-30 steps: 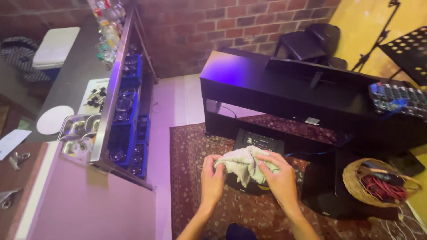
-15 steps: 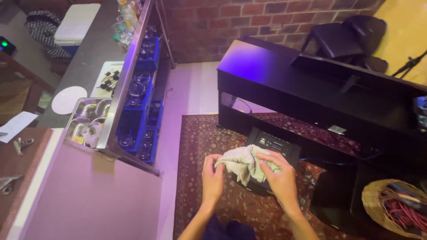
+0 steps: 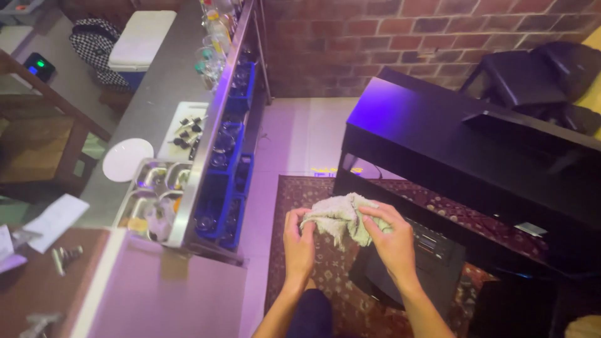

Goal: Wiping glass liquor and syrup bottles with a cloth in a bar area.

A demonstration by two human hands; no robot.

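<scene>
A crumpled grey-white cloth [image 3: 338,218] is bunched between both hands in front of me. My left hand [image 3: 298,241] grips its left end, fingers curled. My right hand [image 3: 392,240] holds the right side from above. Just below the hands sits a black electronic unit [image 3: 432,263] on a patterned red rug [image 3: 338,294].
A black desk [image 3: 451,144] runs along the right, with a black chair [image 3: 532,75] behind it. At the left is a steel bar counter [image 3: 156,94] with metal tubs [image 3: 153,194], a white plate [image 3: 127,159], bottles [image 3: 213,37] and blue racks of glasses [image 3: 225,169]. A brick wall [image 3: 388,37] stands behind.
The view has swung left and come closer, showing more of the bar counter. Both hands keep hold of the cloth and have shifted slightly on it.
</scene>
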